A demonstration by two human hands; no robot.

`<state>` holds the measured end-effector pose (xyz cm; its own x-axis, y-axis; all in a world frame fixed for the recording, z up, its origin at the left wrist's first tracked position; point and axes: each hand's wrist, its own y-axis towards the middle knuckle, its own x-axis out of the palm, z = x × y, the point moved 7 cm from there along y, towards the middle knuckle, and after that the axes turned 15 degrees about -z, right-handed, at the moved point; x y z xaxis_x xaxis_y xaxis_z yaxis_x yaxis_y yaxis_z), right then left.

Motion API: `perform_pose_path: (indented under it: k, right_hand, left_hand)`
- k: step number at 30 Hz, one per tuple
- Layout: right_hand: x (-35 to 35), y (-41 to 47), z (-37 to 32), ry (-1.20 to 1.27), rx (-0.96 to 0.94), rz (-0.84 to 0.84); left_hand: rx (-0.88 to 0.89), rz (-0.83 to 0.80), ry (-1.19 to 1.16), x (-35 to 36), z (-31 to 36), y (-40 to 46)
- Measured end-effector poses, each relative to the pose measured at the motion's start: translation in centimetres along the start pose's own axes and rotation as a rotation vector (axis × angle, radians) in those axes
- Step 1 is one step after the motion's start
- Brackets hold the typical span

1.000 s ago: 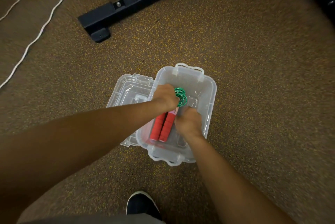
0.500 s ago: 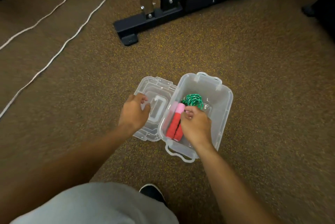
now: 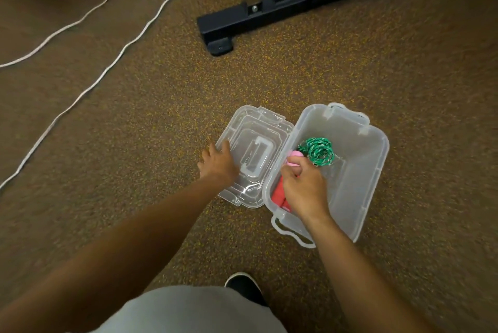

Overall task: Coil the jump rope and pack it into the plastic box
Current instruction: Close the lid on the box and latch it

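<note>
A clear plastic box (image 3: 372, 171) stands open on the speckled brown floor. Inside it lies the jump rope: a green coil (image 3: 319, 150) at the far end and two red handles with pink tips (image 3: 280, 194) along the left wall. My right hand (image 3: 303, 190) reaches into the box, fingers closed on the handles near the pink tips. The clear lid (image 3: 256, 149) lies flat on the floor just left of the box. My left hand (image 3: 219, 163) rests on the lid's left edge, fingers over its rim.
A black machine base (image 3: 258, 17) with a metal post stands on the floor beyond the box. Two white cords (image 3: 107, 68) run diagonally across the upper left. My dark shoe (image 3: 242, 285) and grey-clad knee (image 3: 188, 311) are at the bottom.
My left hand left the box and moved onto the lid's left edge. My right hand stayed on the handles in the box. The camera view rose and shifted.
</note>
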<state>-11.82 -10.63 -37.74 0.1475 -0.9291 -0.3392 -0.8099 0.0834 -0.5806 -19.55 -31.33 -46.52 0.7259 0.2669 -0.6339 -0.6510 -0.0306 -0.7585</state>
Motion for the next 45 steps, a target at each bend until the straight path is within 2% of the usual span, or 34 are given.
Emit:
perform_pose_path:
  k: [5, 7, 12, 14, 20, 25, 27, 30, 32, 34, 37, 41, 43, 45]
  right_hand:
    - [-0.1, 0.0, -0.1, 0.039, -0.006, -0.028]
    - [-0.2, -0.1, -0.2, 0.055, -0.004, -0.033]
    - [-0.5, -0.8, -0.9, 0.158, -0.02, -0.04]
    - [-0.8, -0.8, -0.9, 0.224, -0.039, -0.028]
    - [-2.3, -1.3, -2.8, 0.521, -0.157, 0.006]
    - [-5.2, -1.9, -2.9, 0.615, -0.166, 0.112]
    - [-6.4, -2.4, -1.9, 0.639, -0.148, 0.172]
    - [-8.4, -3.2, -0.3, 0.605, -0.124, 0.285]
    - [-9.5, -3.6, 0.9, 0.574, -0.114, 0.313]
    - [-10.4, -4.0, 2.2, 0.519, -0.103, 0.322]
    - [-11.4, -4.5, 3.5, 0.336, -0.07, 0.357]
    - [-11.6, -4.5, 5.0, 0.164, -0.003, 0.419]
    - [-11.3, -4.2, 5.4, 0.111, 0.021, 0.429]
    - [-11.2, -4.2, 5.8, 0.132, 0.02, 0.461]
  left_hand:
    - [-0.025, 0.085, -0.045, -1.4, -1.0, -0.1]
    - [-0.041, 0.14, -0.132, -2.8, -1.7, -0.4]
    - [0.214, 0.193, -0.431, -7.5, 0.3, -4.9]
    - [0.322, 0.236, -0.47, -8.6, 2.4, -7.6]
    - [0.505, 0.46, -0.137, -8.0, 10.0, -15.4]
    - [0.613, 0.462, 0.037, -5.6, 14.4, -19.3]
    - [0.693, 0.403, 0.088, -4.2, 15.5, -20.3]
    - [0.81, 0.249, 0.043, -2.5, 16.5, -20.7]
    - [0.843, 0.258, -0.035, -2.6, 16.4, -20.4]
    - [0.806, 0.343, -0.088, -3.4, 15.4, -19.1]
    - [0.626, 0.398, -0.079, -4.4, 13.2, -15.7]
    - [0.364, 0.201, -0.108, -3.7, 10.7, -11.1]
    - [0.34, 0.098, -0.154, -3.0, 10.6, -10.3]
    - [0.385, 0.083, -0.187, -2.6, 11.1, -10.3]
